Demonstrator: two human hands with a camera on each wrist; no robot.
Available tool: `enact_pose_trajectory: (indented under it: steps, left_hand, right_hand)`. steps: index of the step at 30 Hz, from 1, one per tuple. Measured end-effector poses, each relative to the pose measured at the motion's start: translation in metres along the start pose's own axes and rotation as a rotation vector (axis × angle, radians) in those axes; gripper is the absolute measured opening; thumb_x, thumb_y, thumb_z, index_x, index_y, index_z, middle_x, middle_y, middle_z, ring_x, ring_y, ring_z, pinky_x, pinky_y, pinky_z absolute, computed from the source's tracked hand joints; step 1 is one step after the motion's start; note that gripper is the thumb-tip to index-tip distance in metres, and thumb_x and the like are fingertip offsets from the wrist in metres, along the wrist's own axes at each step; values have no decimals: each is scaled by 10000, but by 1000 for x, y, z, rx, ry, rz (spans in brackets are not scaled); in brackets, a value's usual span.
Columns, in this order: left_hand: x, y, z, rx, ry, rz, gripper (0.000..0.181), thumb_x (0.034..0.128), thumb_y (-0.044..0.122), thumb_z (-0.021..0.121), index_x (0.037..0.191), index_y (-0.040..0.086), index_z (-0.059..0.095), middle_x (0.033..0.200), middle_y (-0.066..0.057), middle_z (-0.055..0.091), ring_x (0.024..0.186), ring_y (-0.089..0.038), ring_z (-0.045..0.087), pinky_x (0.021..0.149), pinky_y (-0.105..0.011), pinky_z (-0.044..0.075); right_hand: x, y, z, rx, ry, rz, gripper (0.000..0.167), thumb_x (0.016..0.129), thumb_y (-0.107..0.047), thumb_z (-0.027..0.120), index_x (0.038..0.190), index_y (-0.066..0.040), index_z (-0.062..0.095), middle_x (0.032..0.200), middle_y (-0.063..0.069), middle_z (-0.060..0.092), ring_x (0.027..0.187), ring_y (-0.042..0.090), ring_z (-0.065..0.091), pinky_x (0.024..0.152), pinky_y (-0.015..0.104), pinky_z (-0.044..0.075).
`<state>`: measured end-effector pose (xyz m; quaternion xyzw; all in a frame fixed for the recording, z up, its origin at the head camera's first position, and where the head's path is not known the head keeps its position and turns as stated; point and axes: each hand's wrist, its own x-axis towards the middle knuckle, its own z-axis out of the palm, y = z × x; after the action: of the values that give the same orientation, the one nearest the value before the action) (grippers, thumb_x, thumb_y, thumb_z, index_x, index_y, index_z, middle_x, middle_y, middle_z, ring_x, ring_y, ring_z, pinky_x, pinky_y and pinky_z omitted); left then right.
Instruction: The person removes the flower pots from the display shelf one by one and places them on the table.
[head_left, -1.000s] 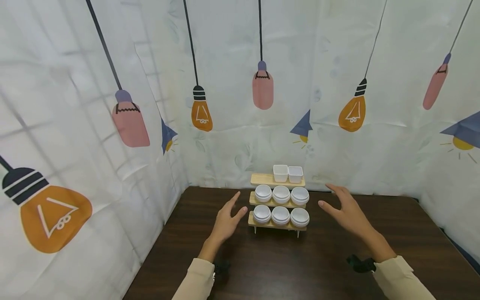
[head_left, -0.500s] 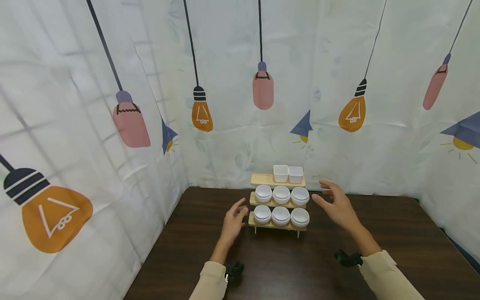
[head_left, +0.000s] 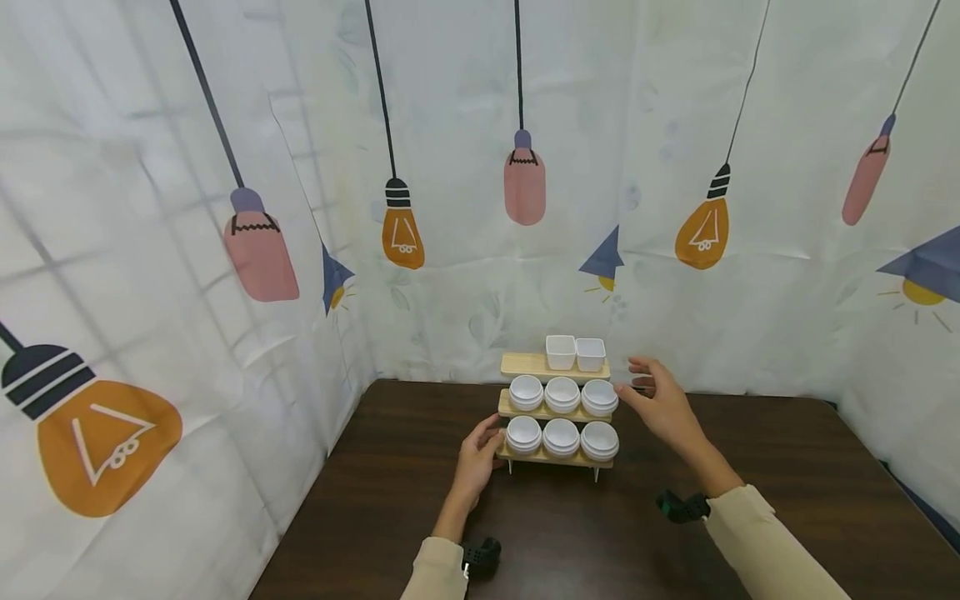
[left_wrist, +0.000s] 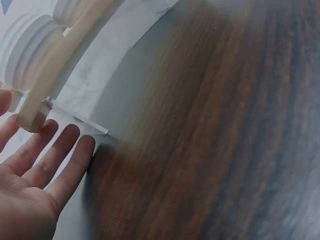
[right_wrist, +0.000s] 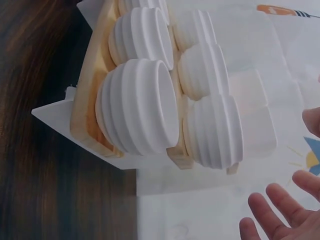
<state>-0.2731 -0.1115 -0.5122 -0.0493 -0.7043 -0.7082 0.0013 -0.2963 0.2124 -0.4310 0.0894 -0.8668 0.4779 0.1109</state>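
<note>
A three-tier stand with wooden trays (head_left: 520, 363) stands on the table in the head view. Ribbed white round bowls (head_left: 561, 437) fill the lower and middle tiers, while two square white cups (head_left: 560, 352) sit at the right of the top one. My left hand (head_left: 476, 460) is at the left end of the bottom tray (left_wrist: 37, 107), its relaxed fingers close under that end; whether they touch it I cannot tell. Beside the middle tier's right end, my right hand (head_left: 663, 406) holds nothing; in the right wrist view its spread fingers (right_wrist: 267, 212) are apart from the bowls.
The stand rests on thin white legs (left_wrist: 80, 117) near the back of a dark brown wooden table (head_left: 600, 533). Behind and to the left hangs pale fabric (head_left: 450, 292) printed with lamps. A black wrist camera (head_left: 682, 506) is strapped to each wrist.
My left hand has moved right and in to the bottom tray's end. My right hand has moved left, nearer the middle tier. The stand and its bowls have stayed in place.
</note>
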Motion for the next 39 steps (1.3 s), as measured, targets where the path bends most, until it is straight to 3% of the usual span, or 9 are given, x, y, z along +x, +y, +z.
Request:
enact_pose_trajectory:
  steps: [3, 10, 13, 19, 28, 39]
  left_hand:
    - [2, -5, 1, -19, -8, 4, 464, 1047, 105, 550, 1486, -28, 478, 1304, -279, 633, 984, -130, 648, 909, -583, 570]
    - [13, -36, 1, -1, 20, -27, 479, 1044, 110, 524, 1507, 0, 464, 1344, -274, 628, 1051, -168, 655, 911, -497, 588]
    - [13, -42, 1, 2, 23, -16, 491, 1040, 121, 532, 1513, 11, 460, 1348, -260, 632, 1064, -172, 667, 912, -469, 592]
    - [10, -45, 0, -5, 15, 4, 484, 1030, 121, 555, 1503, 42, 489, 1348, -236, 643, 1088, -169, 672, 913, -433, 593]
    - [13, -48, 0, -43, 9, -24, 457, 1020, 132, 585, 1473, 82, 543, 1359, -217, 647, 1099, -165, 672, 923, -408, 587]
    - [13, -50, -2, -61, 0, -21, 475, 1004, 136, 612, 1465, 43, 544, 1369, -234, 639, 1087, -150, 678, 902, -385, 592]
  right_hand:
    - [5, -1, 0, 10, -5, 18, 691, 1008, -425, 634, 1529, -48, 382, 1523, 219, 458, 1350, 442, 476, 1123, 620, 383]
    - [16, -6, 0, 11, -20, 65, 696, 1002, -411, 645, 1542, -69, 368, 1499, 232, 482, 1356, 434, 480, 1130, 594, 401]
    - [20, -9, 1, 13, -33, 78, 690, 1009, -386, 640, 1553, -70, 355, 1510, 241, 471, 1352, 447, 484, 1105, 602, 425]
    - [28, -12, 4, 29, -48, 87, 708, 1010, -389, 641, 1567, -74, 340, 1522, 241, 458, 1348, 451, 486, 1066, 610, 459]
    - [41, -8, 8, 74, -53, 104, 784, 983, -415, 675, 1578, -62, 307, 1541, 238, 431, 1379, 454, 453, 1079, 601, 459]
    - [56, -5, 24, 76, -38, 76, 845, 942, -395, 736, 1577, -40, 305, 1521, 239, 449, 1342, 437, 483, 1083, 581, 455]
